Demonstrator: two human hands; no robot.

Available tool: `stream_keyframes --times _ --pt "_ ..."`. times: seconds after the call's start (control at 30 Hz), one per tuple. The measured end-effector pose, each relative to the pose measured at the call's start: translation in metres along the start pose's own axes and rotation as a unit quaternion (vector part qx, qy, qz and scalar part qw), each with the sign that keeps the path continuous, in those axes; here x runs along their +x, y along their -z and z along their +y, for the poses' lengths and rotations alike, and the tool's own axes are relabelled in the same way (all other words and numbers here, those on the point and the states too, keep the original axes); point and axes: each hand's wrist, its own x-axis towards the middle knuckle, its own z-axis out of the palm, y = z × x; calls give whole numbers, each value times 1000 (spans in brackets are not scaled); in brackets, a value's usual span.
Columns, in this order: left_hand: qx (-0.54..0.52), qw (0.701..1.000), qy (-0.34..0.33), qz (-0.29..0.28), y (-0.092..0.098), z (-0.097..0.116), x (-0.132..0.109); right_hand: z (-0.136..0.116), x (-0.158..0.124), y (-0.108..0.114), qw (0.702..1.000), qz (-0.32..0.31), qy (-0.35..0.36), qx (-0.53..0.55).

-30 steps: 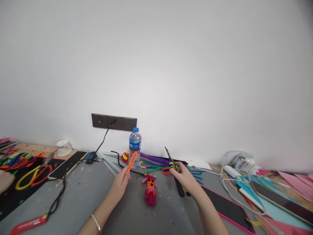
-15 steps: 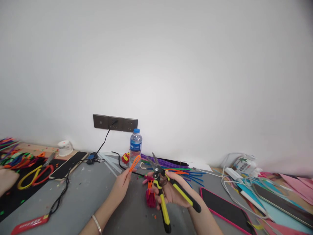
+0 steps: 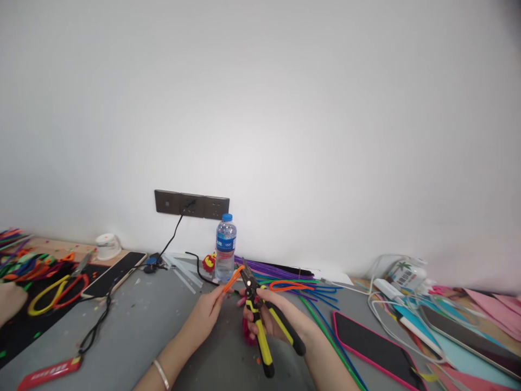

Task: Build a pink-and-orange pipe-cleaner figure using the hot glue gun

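Note:
Pinched in my left hand (image 3: 208,310) is an orange pipe cleaner (image 3: 233,279) bent into a narrow loop. My right hand (image 3: 273,314) grips yellow-and-black pliers (image 3: 260,320) by the handles. The pliers' jaws touch or nearly touch the orange loop; whether they close on it I cannot tell. Below my right hand, a magenta bundle (image 3: 248,331) is mostly hidden. Just behind the hands stands a water bottle (image 3: 226,247), with a small red-and-yellow figure (image 3: 209,263) to its left.
Purple pipe cleaners (image 3: 268,268) and another orange loop (image 3: 291,286) lie behind my right hand. A pink-edged phone (image 3: 374,350) and white cables are at right. Scissors (image 3: 61,293), a phone (image 3: 116,276) and another person's hand (image 3: 11,302) are at left.
The pliers have moved left and their handles have come closer together. My left hand has shifted right, bringing the orange loop up to the jaws.

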Motion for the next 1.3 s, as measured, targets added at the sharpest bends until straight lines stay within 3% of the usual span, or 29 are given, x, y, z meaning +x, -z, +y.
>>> stream_keyframes --times 0.3,0.67,0.87,0.97,1.1,1.17,1.3 --pt "41 999 1 18 0 4 -2 14 5 -7 995 82 21 -43" --pt "52 998 -6 40 1 2 -2 11 4 -24 980 166 38 -104" --pt "41 998 9 38 2 3 -2 3 6 -6 958 224 165 -71" --pt "12 998 27 57 2 5 -2 -8 1 13 915 310 217 -142" --pt "-27 997 45 50 -1 4 -2 -21 -13 37 797 460 214 -326" --pt "-36 998 38 42 -2 2 -2 -23 -18 45 758 486 187 -393" --pt "-34 999 26 18 -3 -5 -2 -15 -18 48 717 474 68 -506"
